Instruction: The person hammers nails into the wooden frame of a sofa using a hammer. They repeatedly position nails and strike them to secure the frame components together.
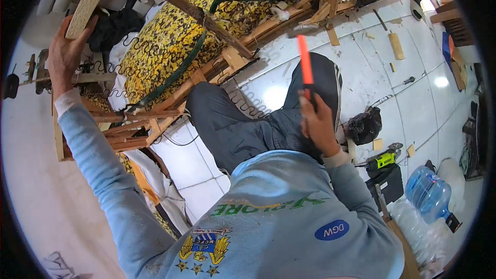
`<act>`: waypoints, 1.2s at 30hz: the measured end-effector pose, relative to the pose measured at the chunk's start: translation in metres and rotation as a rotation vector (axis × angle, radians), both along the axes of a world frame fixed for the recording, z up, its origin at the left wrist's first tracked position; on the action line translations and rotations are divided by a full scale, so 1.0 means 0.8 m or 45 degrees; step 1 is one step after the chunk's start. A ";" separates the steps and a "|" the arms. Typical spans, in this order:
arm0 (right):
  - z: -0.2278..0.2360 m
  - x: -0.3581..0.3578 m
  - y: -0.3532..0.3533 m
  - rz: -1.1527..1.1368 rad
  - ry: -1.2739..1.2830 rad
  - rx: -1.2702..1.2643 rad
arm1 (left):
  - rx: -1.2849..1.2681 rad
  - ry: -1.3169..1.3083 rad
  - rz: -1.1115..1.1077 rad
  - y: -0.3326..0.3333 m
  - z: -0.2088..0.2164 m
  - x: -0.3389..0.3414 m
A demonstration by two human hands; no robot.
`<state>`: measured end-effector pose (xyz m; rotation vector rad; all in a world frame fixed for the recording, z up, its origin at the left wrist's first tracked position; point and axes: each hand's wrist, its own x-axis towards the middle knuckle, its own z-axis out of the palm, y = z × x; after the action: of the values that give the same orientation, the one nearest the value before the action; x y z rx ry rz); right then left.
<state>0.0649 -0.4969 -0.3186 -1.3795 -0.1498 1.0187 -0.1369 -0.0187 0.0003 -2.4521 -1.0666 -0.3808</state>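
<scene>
My right hand (319, 126) is closed round the black grip of a hammer (305, 59). Its orange handle points up and away over my right knee, and the metal head at the far end looks blurred. At the far left my left hand (63, 59) wraps its fingers round the end of a pale wooden board (89, 2). That board belongs to, or rests against, a wooden furniture frame (181, 5) in front of me. Wavy metal springs (137, 46) and a dark green strap (181, 67) run along the frame, near yellow and black patterned fabric (227, 8).
On the white tiled floor (356, 67) lie wood offcuts (396, 46), a screwdriver (409, 80), a black plastic bag (365, 125) and a green angle grinder (383, 160). A blue water bottle (428, 192) lies at the lower right, beside a black case (387, 183).
</scene>
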 end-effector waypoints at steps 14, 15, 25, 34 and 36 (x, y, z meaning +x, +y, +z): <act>-0.234 -0.054 0.181 -0.228 2.091 0.456 | 0.092 0.160 -0.313 0.061 0.016 0.027; -0.232 -0.050 0.175 -0.105 1.959 0.417 | -0.041 0.057 -0.223 0.068 0.007 0.031; -0.207 -0.054 0.175 0.053 1.719 0.348 | -0.076 -0.109 0.071 0.017 0.011 0.044; -0.235 -0.030 0.165 -0.199 1.367 -0.099 | -0.068 -0.250 0.087 -0.003 0.003 0.041; -0.260 -0.008 0.151 -0.235 1.250 -0.075 | -0.060 -0.301 0.067 -0.015 0.008 0.062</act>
<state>0.0586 -0.3759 -0.5266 -0.7943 0.7237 1.4315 -0.0872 -0.0307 0.0069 -2.4591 -1.2455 -0.6489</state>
